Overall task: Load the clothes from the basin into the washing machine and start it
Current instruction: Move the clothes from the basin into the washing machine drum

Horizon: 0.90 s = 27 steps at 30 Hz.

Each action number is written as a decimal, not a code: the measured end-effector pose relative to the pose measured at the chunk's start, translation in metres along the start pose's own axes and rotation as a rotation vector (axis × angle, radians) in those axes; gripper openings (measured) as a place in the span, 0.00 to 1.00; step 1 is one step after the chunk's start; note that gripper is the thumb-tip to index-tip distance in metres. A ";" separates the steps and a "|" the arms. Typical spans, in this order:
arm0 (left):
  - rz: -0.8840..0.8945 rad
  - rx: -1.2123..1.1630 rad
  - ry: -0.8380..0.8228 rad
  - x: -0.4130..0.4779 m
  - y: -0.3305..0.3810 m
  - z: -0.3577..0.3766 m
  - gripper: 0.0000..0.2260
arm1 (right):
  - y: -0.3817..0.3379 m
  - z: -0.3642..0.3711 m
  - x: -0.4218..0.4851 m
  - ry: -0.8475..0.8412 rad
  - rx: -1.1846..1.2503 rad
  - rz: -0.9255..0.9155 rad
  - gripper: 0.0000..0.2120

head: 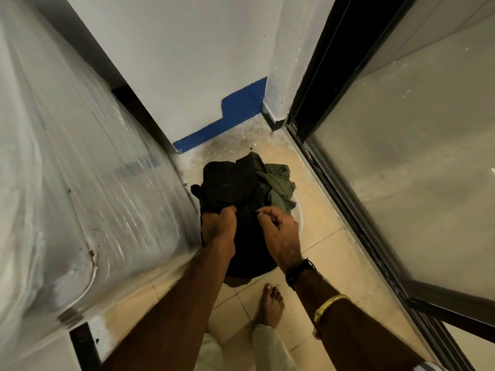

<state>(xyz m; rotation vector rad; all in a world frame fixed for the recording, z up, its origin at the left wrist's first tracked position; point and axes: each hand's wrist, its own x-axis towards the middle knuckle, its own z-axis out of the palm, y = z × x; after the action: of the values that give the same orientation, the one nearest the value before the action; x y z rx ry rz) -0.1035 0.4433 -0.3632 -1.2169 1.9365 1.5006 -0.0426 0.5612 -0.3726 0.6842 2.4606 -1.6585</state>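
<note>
You are looking straight down into a narrow corner. In the centre of the frame, a round pale plastic basin sits on the beige tiled floor, and only its right rim shows from under the pile of clothes. A crumpled black garment covers most of the basin. A wrinkled olive-green garment lies bunched against it on the upper right side.

Your left hand, just left of centre, has its fingers curled tight into the near edge of the black garment. Your right hand, just beside it, pinches a fold of the same dark cloth between thumb and bent fingers. Your right forearm carries a black thread wristband and a gold metal bangle.

Filling the left side of the frame is the white washing machine, wrapped in clear plastic film, its lower corner close beside the basin. On the right side stands a frosted glass door in a black frame. At the top, a white wall meets the floor with a blue painted strip. Your bare foot rests on the tiles just below the basin.
</note>
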 end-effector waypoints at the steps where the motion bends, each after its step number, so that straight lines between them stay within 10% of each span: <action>1: 0.018 0.007 0.004 -0.005 0.003 -0.002 0.26 | -0.004 -0.001 -0.001 0.031 0.015 0.005 0.12; 16: 0.200 -0.301 -0.058 -0.097 0.107 -0.022 0.28 | -0.052 -0.011 -0.025 0.464 0.291 0.090 0.22; 22: 0.029 -0.487 -0.239 -0.118 0.116 -0.041 0.22 | -0.059 -0.021 -0.016 0.100 0.858 0.446 0.47; 27: -0.095 -0.485 -0.468 -0.141 0.105 -0.058 0.15 | -0.108 -0.034 -0.034 -0.009 1.055 0.372 0.38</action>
<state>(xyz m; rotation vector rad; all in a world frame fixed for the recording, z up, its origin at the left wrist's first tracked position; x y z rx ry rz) -0.1028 0.4490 -0.1787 -0.9903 1.2370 2.0534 -0.0512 0.5478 -0.2554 1.0940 1.1484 -2.6467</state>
